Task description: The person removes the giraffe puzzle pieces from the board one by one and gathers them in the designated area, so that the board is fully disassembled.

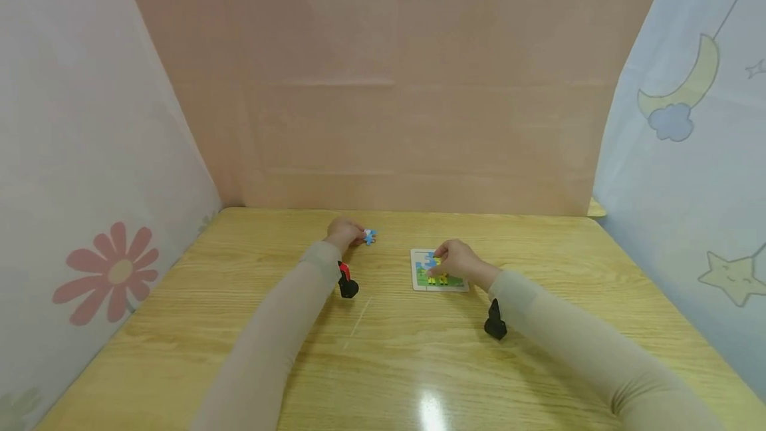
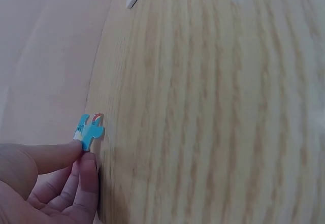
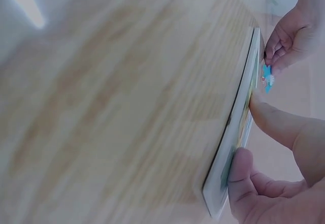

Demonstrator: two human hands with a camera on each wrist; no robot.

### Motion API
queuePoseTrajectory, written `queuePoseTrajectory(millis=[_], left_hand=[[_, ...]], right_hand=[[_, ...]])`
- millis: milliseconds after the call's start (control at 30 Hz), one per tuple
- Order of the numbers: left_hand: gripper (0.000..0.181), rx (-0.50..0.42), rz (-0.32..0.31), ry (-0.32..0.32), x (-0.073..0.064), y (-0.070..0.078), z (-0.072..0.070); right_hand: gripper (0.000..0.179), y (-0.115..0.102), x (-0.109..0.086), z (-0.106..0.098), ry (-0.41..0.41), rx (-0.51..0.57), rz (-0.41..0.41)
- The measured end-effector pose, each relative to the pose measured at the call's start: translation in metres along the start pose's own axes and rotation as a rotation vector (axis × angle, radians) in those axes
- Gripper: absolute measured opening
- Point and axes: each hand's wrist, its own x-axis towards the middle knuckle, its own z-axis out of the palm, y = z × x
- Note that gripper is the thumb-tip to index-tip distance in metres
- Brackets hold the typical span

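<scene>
Nearest you: two pale sleeves, one left [image 1: 269, 344] and one right [image 1: 592, 344], angled inward over a wood-grain table [image 1: 383, 358]. At each wrist, a black fitting, left [image 1: 348, 288] and right [image 1: 495, 324]. A pale streak [image 1: 359, 318] marks the tabletop between your forearms. Flanking: a left side cloth [image 1: 78, 118] with a red flower, and a right side cloth [image 1: 652, 185] with moon and star.

Next out: your right hand [image 1: 461, 263], thumb and forefinger set apart, tips on the puzzle board [image 1: 443, 288], which lies flat directly beneath. The hand covers part of its printed picture; whether your fingers pinch a section there, the angle does not let you tell.

Farther, to the left: your left hand [image 1: 344, 231], pinching a blue puzzle piece [image 2: 91, 132] between thumb and fingers, just above or at the table, apart from the board. Farthest: a plain brownish back sheet [image 1: 389, 118] behind the table edge.
</scene>
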Motion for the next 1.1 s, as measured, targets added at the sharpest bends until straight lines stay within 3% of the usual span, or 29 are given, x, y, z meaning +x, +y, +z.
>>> queuePoseTrajectory(millis=[167,267,367,500,600,733,1100], left_hand=[[0.025,0.103,-0.045,0.091,-0.002,0.001,0.0],[0.022,0.182,-0.062,0.126,0.004,0.0,0.001],[0.018,0.245,-0.052,0.147,0.032,-0.013,0.003],[0.018,0.295,-0.057,0.149,0.041,-0.018,0.003],[0.021,0.302,-0.057,0.145,0.019,-0.006,-0.002],[0.02,0.302,-0.031,0.148,0.002,-0.001,-0.005],[0.016,0.363,-0.054,0.145,0.007,-0.003,-0.003]], right_hand=[[0.045,-0.001,0.0,0.0,-0.004,-0.028,-0.01],[0.045,-0.002,-0.002,-0.002,-0.007,-0.035,-0.02],[0.046,-0.003,-0.003,-0.003,-0.006,-0.032,-0.019],[0.046,-0.003,-0.003,-0.004,-0.009,-0.031,-0.02],[0.046,-0.003,-0.002,-0.004,-0.01,-0.025,-0.021],[0.046,-0.001,0.001,-0.003,-0.007,-0.022,-0.025],[0.046,0.001,0.005,0.0,-0.001,-0.027,-0.026]])
